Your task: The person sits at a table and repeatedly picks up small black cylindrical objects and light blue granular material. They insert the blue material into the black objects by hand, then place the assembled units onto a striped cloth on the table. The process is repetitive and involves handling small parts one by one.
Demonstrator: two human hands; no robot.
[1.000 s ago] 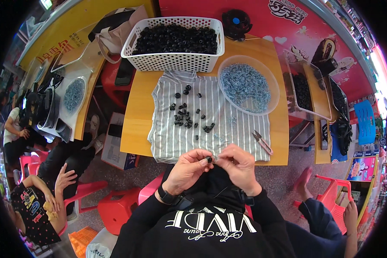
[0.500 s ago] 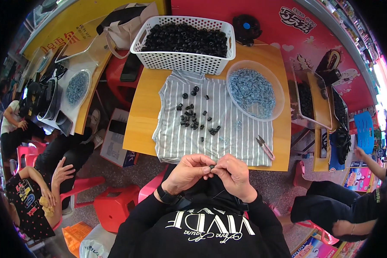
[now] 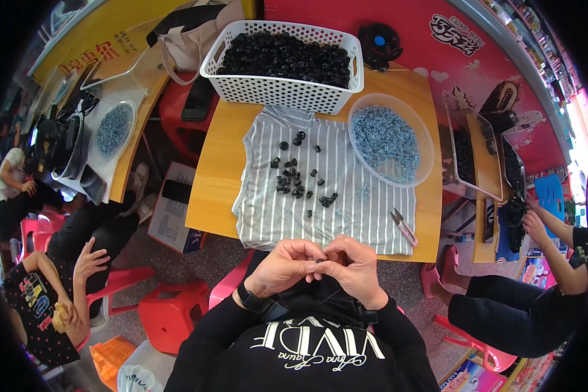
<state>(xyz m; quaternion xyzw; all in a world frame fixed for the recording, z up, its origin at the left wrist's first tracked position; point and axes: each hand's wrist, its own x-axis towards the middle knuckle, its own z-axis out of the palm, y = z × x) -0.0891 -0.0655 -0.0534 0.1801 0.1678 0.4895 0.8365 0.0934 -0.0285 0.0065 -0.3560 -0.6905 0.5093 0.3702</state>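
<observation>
My left hand (image 3: 282, 266) and my right hand (image 3: 354, 270) meet in front of the table's near edge, their thumbs and fingers closed on one small black piece (image 3: 319, 261). Fingertips cover most of it, so its exact shape is hidden. Just beyond, a grey and white striped cloth (image 3: 261, 222) carries several loose small black pieces (image 3: 296, 176), some short cylinders, others rounder. Thread snips (image 3: 404, 227) with a pinkish handle lie at the cloth's right. A clear round bowl (image 3: 427, 171) of tiny bluish translucent bits (image 3: 385, 140) stands on the cloth's far right.
A white perforated basket (image 3: 274, 93) full of black ring-like pieces stands at the table's far side, with a black fan (image 3: 380, 44) behind its right end. To the left are a red stool (image 3: 170, 317) and a seated person (image 3: 46, 294); another person (image 3: 536, 287) sits at right.
My fingers have shifted around the black piece, covering more of it. The view has tilted slightly. At right, the other person's hands now reach a dark item by the neighbouring table.
</observation>
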